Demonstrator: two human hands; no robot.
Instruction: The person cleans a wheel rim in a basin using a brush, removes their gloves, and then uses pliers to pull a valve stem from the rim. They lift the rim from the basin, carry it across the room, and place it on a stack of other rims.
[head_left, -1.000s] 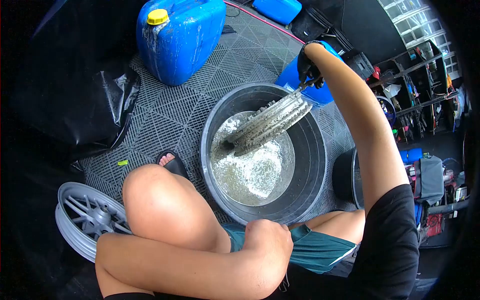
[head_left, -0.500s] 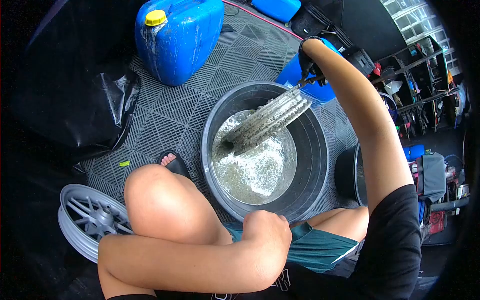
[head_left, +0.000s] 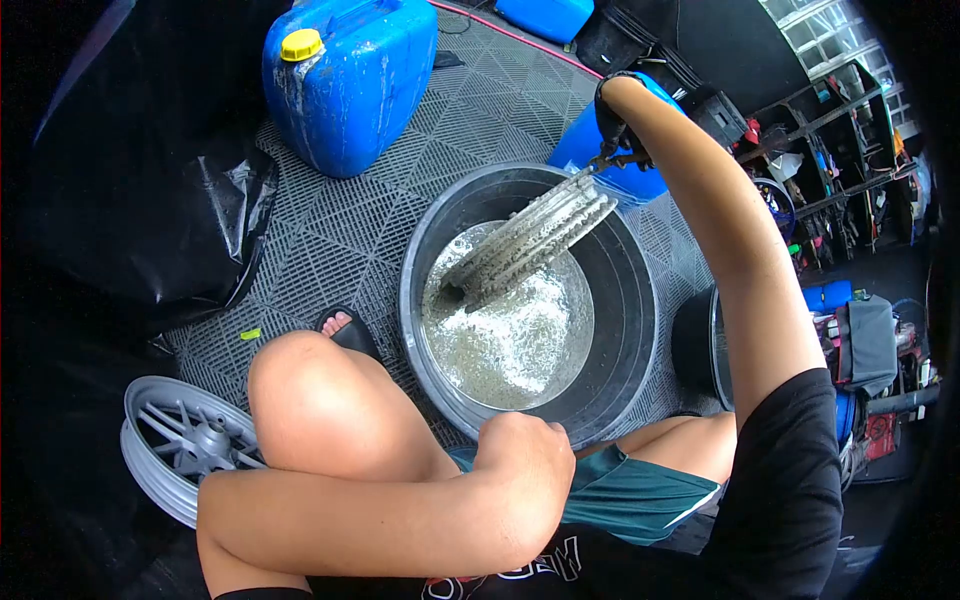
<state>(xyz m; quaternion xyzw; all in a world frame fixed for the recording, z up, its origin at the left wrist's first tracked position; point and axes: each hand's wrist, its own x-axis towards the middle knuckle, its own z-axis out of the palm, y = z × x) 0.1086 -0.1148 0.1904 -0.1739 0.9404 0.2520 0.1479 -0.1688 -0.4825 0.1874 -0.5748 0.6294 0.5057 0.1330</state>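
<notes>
A wheel rim (head_left: 530, 240), coated in wet grey grit, leans edge-on in a round black tub (head_left: 630, 330). Its lower end is sunk in shiny grey, grainy slurry (head_left: 520, 350). At the far rim of the tub, my right hand (head_left: 615, 120) in a black glove is closed around a brownish, rod-like piece at the wheel rim's upper end; my forearm hides part of the grip. My left hand (head_left: 525, 450), bare, is bent into a fist by the near edge of the tub, over my lap. Its fingertips are out of sight.
A silver spoked wheel (head_left: 200, 440) lies left of my knee. A blue jerrycan (head_left: 350, 90) with a yellow cap stands on the grey tile floor (head_left: 330, 240). Another blue container (head_left: 640, 180) is behind the tub, a black bucket (head_left: 695, 345) right. Cluttered shelves (head_left: 840, 160) stand farther right.
My left fist has shifted slightly left and up. The wheel rim has turned or tilted a little in the slurry, and the bright glints on the surface look different. My right hand stays in place.
</notes>
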